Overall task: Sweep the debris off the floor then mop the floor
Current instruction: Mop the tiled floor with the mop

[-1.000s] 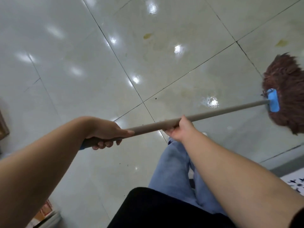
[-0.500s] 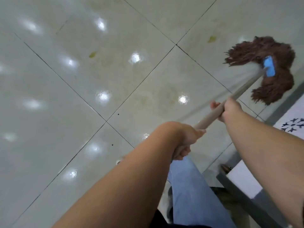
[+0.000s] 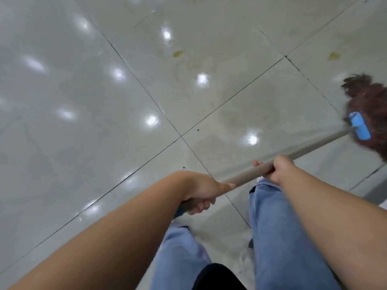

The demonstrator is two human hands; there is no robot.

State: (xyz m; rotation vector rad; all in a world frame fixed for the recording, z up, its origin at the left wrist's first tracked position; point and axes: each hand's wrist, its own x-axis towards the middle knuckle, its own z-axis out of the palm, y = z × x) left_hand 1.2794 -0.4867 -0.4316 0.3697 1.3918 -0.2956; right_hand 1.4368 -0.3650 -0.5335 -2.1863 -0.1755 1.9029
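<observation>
A mop with a tan handle (image 3: 314,146) runs from bottom centre up to the right edge. Its brown string head (image 3: 368,95) lies on the floor at the far right, fixed by a blue clamp (image 3: 360,128). My left hand (image 3: 201,193) grips the handle near its top end. My right hand (image 3: 276,170) grips the handle farther down toward the head. The glossy pale floor tiles (image 3: 94,101) show yellowish stains (image 3: 178,53) and small dark specks (image 3: 198,129).
My legs in blue jeans (image 3: 278,237) stand on the tiles at the bottom. A grey threshold strip (image 3: 374,187) lies at the right edge. A faint ring-shaped smear (image 3: 251,109) marks the tile in front of the mop.
The view has swung left and the mop head has slid toward the right edge. Both hands keep their grip on the handle.
</observation>
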